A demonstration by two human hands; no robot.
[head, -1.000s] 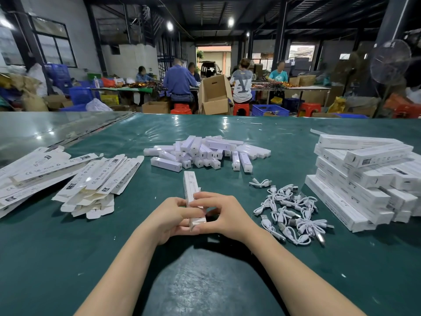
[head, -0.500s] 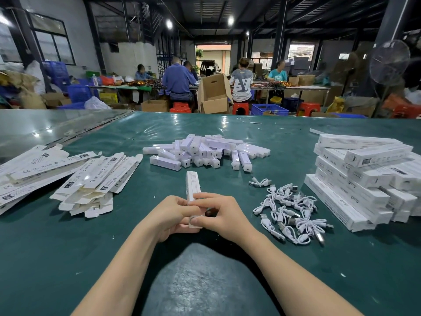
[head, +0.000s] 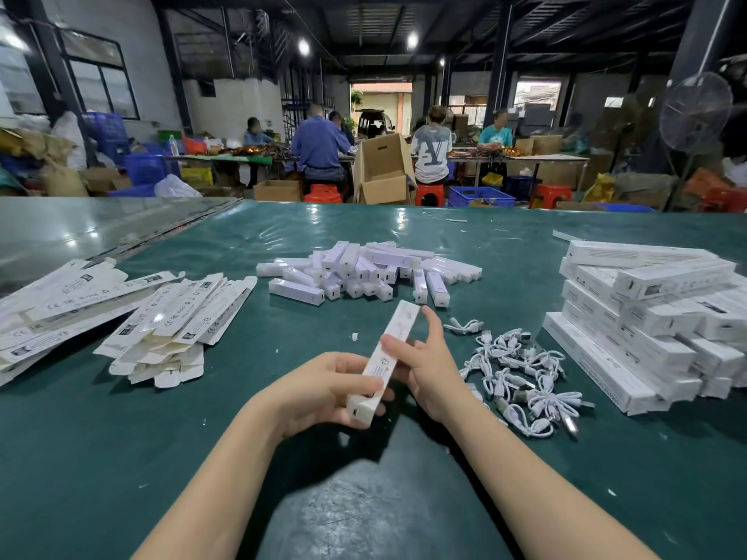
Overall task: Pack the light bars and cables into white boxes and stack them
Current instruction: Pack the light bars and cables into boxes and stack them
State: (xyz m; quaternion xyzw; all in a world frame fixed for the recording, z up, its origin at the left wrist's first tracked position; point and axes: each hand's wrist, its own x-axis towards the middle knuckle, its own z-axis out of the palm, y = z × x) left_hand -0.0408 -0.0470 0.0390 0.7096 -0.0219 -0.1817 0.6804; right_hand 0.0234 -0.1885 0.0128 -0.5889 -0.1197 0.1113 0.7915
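Green matting (head: 101, 458) covers the workbench. Above it the left hand (head: 323, 392) curls round the near end of a closed white box (head: 398, 331), with the thumb on top and the fingers mostly hidden beneath. The right hand (head: 434, 371) grips the box farther up, its thumb across the top face and one finger along the right edge. The box points away; whether it touches the matting cannot be told. Just right lies a tangle of cables (head: 521, 369). Beyond them is a stack of packed boxes (head: 646, 317), cut off at the frame edge. Ahead sits a heap of light bars (head: 364, 272). Flat box blanks (head: 178, 317) fan out to the left, the outermost cropped and their print unreadable.
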